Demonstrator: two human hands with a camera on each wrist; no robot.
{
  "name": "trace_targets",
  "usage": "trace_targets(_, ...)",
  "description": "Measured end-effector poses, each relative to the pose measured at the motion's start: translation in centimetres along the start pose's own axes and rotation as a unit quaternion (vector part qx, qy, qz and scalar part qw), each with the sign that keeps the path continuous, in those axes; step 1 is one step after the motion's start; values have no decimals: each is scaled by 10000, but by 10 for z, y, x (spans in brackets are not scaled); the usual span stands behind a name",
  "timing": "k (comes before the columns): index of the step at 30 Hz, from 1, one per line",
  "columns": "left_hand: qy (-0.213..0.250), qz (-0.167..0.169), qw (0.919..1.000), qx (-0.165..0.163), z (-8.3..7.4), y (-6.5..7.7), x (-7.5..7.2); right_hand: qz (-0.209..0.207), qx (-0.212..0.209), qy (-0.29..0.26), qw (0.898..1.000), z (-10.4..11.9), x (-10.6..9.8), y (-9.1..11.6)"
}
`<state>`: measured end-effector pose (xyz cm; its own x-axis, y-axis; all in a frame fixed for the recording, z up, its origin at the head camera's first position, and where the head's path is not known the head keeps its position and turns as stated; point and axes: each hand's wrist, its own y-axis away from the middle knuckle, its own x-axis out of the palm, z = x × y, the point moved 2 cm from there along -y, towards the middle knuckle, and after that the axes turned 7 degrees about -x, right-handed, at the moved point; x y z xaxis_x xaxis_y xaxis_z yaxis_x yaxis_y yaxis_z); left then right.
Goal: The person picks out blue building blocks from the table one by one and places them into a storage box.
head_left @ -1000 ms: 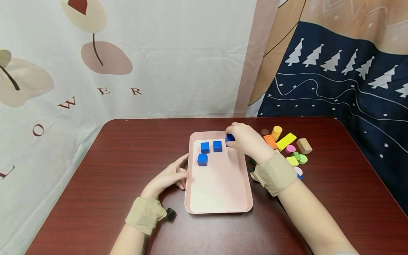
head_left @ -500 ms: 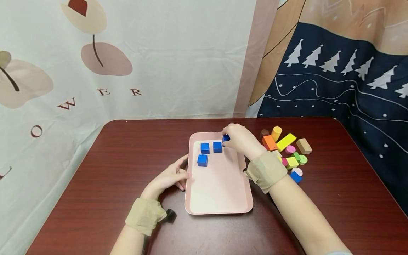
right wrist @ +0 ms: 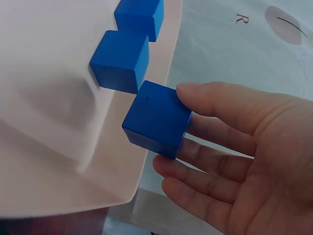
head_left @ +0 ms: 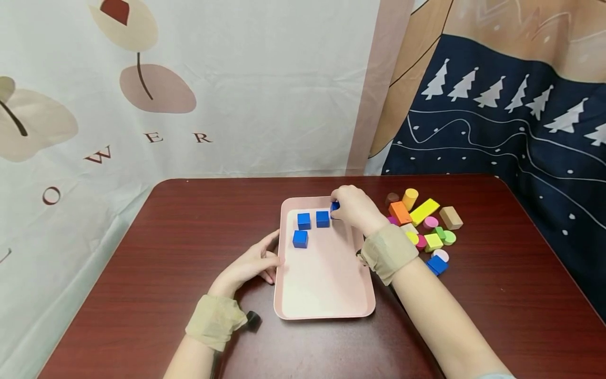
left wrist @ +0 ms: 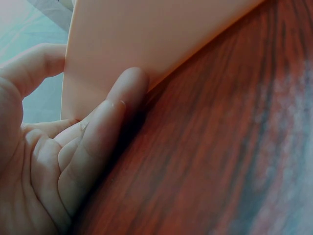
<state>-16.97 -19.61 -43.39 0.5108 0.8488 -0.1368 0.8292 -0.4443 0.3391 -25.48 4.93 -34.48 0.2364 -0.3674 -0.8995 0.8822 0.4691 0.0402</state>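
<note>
My right hand [head_left: 354,206] pinches a blue cube [right wrist: 159,117] between thumb and fingers at the far right corner of the pink tray [head_left: 326,311]. In the right wrist view the cube stands just beside another blue cube [right wrist: 121,61], in line with a further blue cube [right wrist: 139,17]. In the head view, a blue cube [head_left: 300,239] sits in front of the left end of that row. My left hand [head_left: 253,263] holds the tray's left edge. Its thumb reaches the rim, and its curled fingers lie against the outer wall [left wrist: 117,44].
A loose group of coloured blocks lies right of the tray, among them a yellow bar [head_left: 424,211], an orange block [head_left: 400,212], a wooden block [head_left: 451,217] and a blue block [head_left: 437,265]. The dark red table [head_left: 189,221] ends at a hanging cloth [head_left: 265,105] behind.
My right hand, with the blue cube, has shifted slightly left toward the row, exposing more of the blocks at right. The left hand stays at the tray edge.
</note>
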Motion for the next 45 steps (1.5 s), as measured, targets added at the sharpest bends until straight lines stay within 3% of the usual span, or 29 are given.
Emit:
trace_targets(24,85,93,9999,-19,-1,0,-1,75,49,138,9999,-9,18,-9)
trace_targets(32,75,164,9998,-36,-24,12,5,163,190,135,9996,-8,23,-10)
trace_targets(45,116,156,9998,-51,-24,12,5,188,235,172,9994,-7,25,-9)
